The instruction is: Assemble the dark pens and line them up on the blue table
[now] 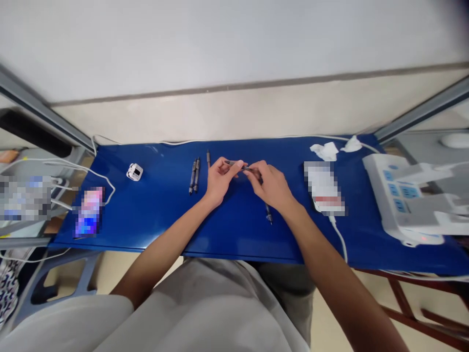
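Note:
Over the middle of the blue desk, my left hand [220, 183] pinches one end of a dark pen [247, 168] between thumb and fingers. The fingertips of my right hand [271, 185] close on its other end, so the pen spans both hands roughly level. To the left, a dark pen [192, 177] and a similar pen [197, 174] lie side by side. A slim grey pen part [208, 157] shows just beyond my left hand, partly hidden by it. Below my right hand, another dark pen [268, 214] pokes out, its upper portion covered.
A white earbud case [135, 172] and a lit phone [90, 212] are on the left. To the right are a phone [324, 188] with a white cable [339, 232], crumpled tissues [325, 151] and a large white power strip [397, 200]. A wall borders the desk's back.

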Demonstrator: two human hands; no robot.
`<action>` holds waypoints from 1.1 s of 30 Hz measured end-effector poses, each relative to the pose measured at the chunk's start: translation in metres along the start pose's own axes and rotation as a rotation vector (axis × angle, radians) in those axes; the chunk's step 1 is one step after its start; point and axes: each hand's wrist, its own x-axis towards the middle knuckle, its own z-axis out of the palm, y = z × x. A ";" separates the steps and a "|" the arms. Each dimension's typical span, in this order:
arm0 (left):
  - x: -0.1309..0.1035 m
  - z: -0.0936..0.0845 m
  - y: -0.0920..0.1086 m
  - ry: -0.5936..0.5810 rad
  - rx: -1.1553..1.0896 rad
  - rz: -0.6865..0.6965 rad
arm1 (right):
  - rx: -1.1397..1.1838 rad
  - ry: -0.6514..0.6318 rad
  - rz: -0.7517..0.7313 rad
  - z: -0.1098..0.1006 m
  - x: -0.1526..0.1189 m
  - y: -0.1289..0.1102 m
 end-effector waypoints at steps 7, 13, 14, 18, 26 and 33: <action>0.004 -0.006 -0.002 -0.053 0.058 0.017 | 0.013 -0.070 -0.010 -0.003 0.004 -0.004; 0.008 -0.012 -0.009 -0.127 0.065 0.054 | 0.032 -0.054 -0.035 0.001 0.004 0.001; 0.008 -0.012 -0.010 -0.112 0.064 0.070 | 0.019 -0.050 -0.036 0.002 0.004 0.001; 0.008 -0.009 -0.011 -0.037 0.062 0.079 | -0.022 -0.018 0.023 0.008 0.004 0.000; 0.007 -0.005 -0.015 -0.012 0.011 0.072 | 0.072 -0.100 0.098 0.015 0.004 0.002; 0.006 -0.008 -0.012 -0.137 -0.065 0.108 | 0.082 -0.100 0.014 0.012 0.008 0.001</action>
